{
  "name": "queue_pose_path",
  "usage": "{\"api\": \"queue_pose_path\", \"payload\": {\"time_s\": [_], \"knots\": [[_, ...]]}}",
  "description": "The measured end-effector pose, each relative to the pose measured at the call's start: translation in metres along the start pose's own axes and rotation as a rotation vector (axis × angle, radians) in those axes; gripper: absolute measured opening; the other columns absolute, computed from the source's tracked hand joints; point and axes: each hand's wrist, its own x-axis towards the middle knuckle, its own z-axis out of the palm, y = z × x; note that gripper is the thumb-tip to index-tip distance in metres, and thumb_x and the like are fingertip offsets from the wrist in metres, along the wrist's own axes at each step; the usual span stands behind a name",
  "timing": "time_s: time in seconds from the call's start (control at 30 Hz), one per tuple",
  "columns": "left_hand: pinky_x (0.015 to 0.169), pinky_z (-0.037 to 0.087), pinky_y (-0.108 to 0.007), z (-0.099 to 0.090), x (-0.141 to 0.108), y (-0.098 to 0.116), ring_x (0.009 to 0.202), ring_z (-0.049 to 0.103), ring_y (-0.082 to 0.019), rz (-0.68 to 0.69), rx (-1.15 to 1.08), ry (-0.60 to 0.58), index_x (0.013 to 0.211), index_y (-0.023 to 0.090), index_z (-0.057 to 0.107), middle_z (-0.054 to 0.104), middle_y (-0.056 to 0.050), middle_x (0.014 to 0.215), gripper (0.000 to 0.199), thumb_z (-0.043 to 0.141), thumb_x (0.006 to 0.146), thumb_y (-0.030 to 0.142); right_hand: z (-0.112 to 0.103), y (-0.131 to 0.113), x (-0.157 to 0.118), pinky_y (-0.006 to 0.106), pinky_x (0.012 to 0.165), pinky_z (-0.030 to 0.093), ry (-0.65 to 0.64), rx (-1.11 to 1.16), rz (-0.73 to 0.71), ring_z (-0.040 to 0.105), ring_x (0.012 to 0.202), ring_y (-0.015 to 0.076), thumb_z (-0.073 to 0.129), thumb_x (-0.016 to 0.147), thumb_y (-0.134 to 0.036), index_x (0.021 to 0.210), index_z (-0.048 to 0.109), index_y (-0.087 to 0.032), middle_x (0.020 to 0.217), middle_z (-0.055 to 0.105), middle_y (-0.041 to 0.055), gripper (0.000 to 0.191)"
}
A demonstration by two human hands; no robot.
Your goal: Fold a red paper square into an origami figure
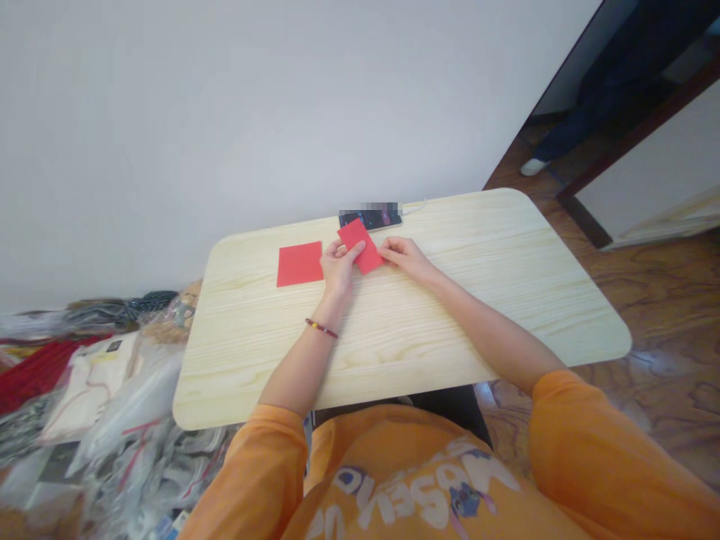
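From my remote station I read the head camera as follows. The left hand [337, 268] grasps a rectangular sheet of red paper [360, 245], with the thumb lying across its flat face and the fingers behind it. The sheet is thin, matte and tilted, and it is held just above the tabletop. The fingertips [382, 255] of the right hand [408, 259] meet the sheet's lower right end; I cannot tell whether they are pinching it or only touching it.

A square of the same red paper [300, 264] lies flat just left of the left hand. A smartphone [370, 219] with a glossy dark screen lies beyond the held sheet, with a white cable [415, 206] running from it.

Both hands work above a rounded-corner table [506, 292] with a pale, wood-grain surface. A beaded bracelet [322, 328] circles the left wrist, and orange fleece sleeves [270, 465] cover the upper arms. Crinkled plastic bags [129, 442] are heaped left of the table, on the operator's side.
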Motion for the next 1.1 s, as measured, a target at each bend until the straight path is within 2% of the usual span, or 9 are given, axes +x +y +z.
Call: {"api": "queue_pose_path", "payload": {"time_s": [0.3,0.47,0.53,0.63,0.7,0.77,0.87,0.97,1.1], "knots": [[0.087,0.053,-0.032,-0.008,0.009,-0.001,0.090,0.070,-0.019,0.019,-0.075,0.056,0.084,0.018,0.063,0.074,-0.004,0.088,0.039,0.085,0.053,0.026,-0.002,0.000,0.001,0.023,0.047,0.027,-0.033,0.011,0.046,0.039,0.049,0.0075,0.070,0.069,-0.049,0.065,0.053,-0.018,0.057,0.053,-0.0026,0.036],[0.085,0.054,-0.030,-0.007,0.009,0.001,0.087,0.070,-0.017,0.030,-0.081,0.108,0.080,0.017,0.062,0.074,-0.004,0.086,0.035,0.085,0.054,0.025,-0.002,0.003,0.002,0.022,0.046,0.029,0.036,0.065,0.034,0.039,0.048,0.0070,0.070,0.068,-0.048,0.065,0.054,-0.018,0.057,0.054,-0.0033,0.034],[0.085,0.054,-0.032,-0.005,0.006,0.001,0.085,0.070,-0.018,0.004,-0.048,0.059,0.081,0.017,0.063,0.074,-0.004,0.084,0.039,0.086,0.052,0.026,0.000,0.004,0.003,0.022,0.049,0.033,0.099,0.120,0.006,0.044,0.052,0.0080,0.073,0.065,-0.049,0.068,0.055,-0.019,0.060,0.057,-0.0033,0.035],[0.084,0.054,-0.034,-0.001,0.000,-0.002,0.078,0.071,-0.019,-0.050,0.026,-0.063,0.083,0.015,0.065,0.074,-0.005,0.079,0.046,0.089,0.047,0.026,0.002,0.007,0.004,0.024,0.060,0.043,0.149,0.192,-0.018,0.055,0.064,0.0112,0.078,0.059,-0.049,0.074,0.059,-0.019,0.071,0.064,-0.0013,0.038],[0.085,0.054,-0.035,0.001,-0.002,-0.003,0.078,0.071,-0.019,-0.082,0.034,-0.130,0.087,0.014,0.066,0.075,-0.006,0.080,0.049,0.090,0.045,0.027,0.001,0.010,0.006,0.025,0.066,0.046,0.148,0.235,0.006,0.058,0.067,0.0125,0.080,0.057,-0.049,0.072,0.060,-0.018,0.072,0.066,-0.0001,0.039],[0.085,0.054,-0.036,0.001,-0.003,-0.003,0.079,0.071,-0.020,-0.102,0.033,-0.163,0.090,0.014,0.067,0.075,-0.006,0.081,0.051,0.090,0.046,0.028,-0.001,0.015,0.009,0.026,0.066,0.047,0.201,0.302,0.037,0.059,0.065,0.0119,0.083,0.053,-0.048,0.069,0.059,-0.018,0.069,0.066,-0.0015,0.041],[0.085,0.054,-0.036,-0.001,-0.002,0.001,0.078,0.071,-0.019,-0.109,0.036,-0.153,0.091,0.013,0.068,0.075,-0.007,0.079,0.049,0.089,0.049,0.027,-0.005,0.021,0.013,0.026,0.067,0.048,0.270,0.364,0.054,0.059,0.064,0.0114,0.083,0.051,-0.046,0.071,0.060,-0.018,0.069,0.066,-0.0025,0.041],[0.083,0.055,-0.034,-0.002,0.000,0.005,0.075,0.071,-0.018,-0.117,0.045,-0.122,0.088,0.013,0.068,0.074,-0.005,0.076,0.042,0.087,0.052,0.025,-0.006,0.022,0.014,0.026,0.065,0.048,0.273,0.366,0.047,0.061,0.064,0.0121,0.082,0.054,-0.045,0.074,0.059,-0.019,0.070,0.067,-0.0023,0.040],[0.081,0.055,-0.032,-0.003,0.002,0.006,0.070,0.070,-0.015,-0.113,0.005,-0.087,0.085,0.014,0.068,0.073,-0.004,0.074,0.037,0.086,0.053,0.019,-0.005,0.016,0.008,0.027,0.067,0.049,0.235,0.266,-0.033,0.063,0.068,0.0143,0.078,0.063,-0.041,0.098,0.056,-0.025,0.072,0.067,-0.0036,0.044]]}}
